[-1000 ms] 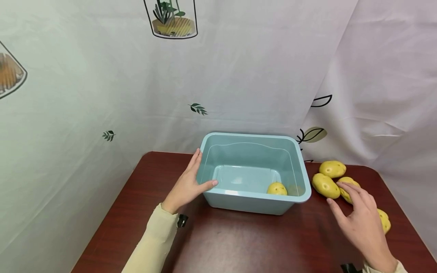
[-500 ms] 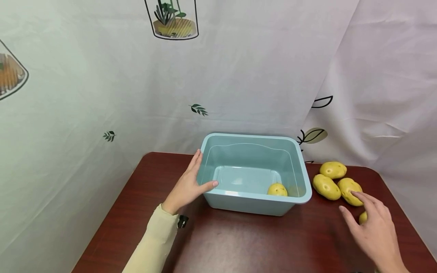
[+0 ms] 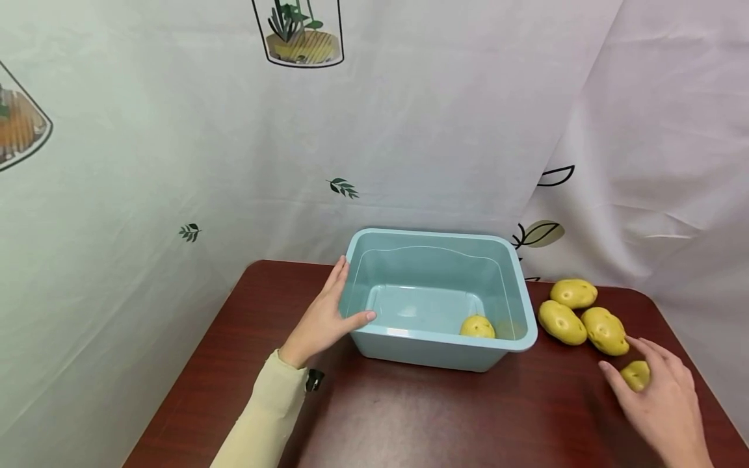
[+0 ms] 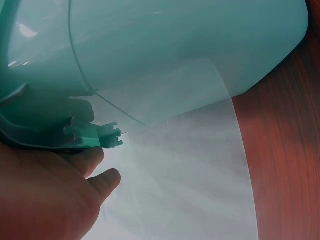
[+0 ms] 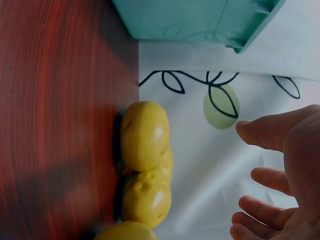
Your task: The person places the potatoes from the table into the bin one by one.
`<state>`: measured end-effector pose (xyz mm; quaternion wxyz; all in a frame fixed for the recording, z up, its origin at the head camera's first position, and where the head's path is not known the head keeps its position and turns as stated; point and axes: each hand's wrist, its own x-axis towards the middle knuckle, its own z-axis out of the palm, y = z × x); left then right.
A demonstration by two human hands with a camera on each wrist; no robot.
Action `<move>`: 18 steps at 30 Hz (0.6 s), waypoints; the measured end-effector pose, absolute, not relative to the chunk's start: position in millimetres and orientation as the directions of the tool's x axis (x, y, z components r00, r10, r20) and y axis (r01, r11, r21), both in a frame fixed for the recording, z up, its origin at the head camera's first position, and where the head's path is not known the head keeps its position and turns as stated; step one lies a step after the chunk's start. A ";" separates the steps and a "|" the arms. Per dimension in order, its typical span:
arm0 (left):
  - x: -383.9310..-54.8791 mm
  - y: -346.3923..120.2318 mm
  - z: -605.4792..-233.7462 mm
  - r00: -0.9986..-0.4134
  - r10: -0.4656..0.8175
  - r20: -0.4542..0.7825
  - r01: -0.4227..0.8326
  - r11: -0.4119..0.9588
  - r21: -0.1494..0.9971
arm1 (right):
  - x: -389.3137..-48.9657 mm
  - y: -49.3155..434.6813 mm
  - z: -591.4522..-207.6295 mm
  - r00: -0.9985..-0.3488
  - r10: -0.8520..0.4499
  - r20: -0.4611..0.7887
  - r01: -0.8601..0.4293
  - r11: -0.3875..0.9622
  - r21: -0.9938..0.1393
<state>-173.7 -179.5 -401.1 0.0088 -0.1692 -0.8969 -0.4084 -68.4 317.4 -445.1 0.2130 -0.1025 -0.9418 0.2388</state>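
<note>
A light blue plastic bin stands on the table, with one yellow potato in its near right corner. My left hand rests against the bin's left side, fingers fairly straight along the outside and thumb at the near rim. To the right, my right hand hovers with spread, loosely bent fingers over a partly covered potato. Nothing is in its grasp in the right wrist view, where thumb and fingertips are apart from the potatoes. Behind it lie a potato, another potato and a far potato.
The dark reddish-brown table ends at a white patterned cloth behind the bin. The cloth also hangs along both sides. The potato group lies right of the bin, near the table's back right corner.
My right hand has moved right and toward me, from above the middle potatoes to the nearest one, uncovering the potato behind. The left hand and the bin have stayed in place.
</note>
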 end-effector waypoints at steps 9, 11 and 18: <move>-174.0 -178.6 -401.2 -0.944 0.293 0.154 0.308 0.609 0.731 | -69.0 330.1 -452.8 -0.904 0.282 0.322 0.096 0.866 -0.490; -173.9 -178.6 -401.3 -0.943 0.294 0.156 0.311 0.609 0.730 | -69.0 333.2 -454.7 -0.907 0.280 0.315 0.097 0.866 -0.491; -174.2 -178.2 -401.3 -0.940 0.296 0.166 0.320 0.608 0.726 | -67.6 340.7 -461.8 -0.920 0.315 0.234 0.164 0.851 -0.498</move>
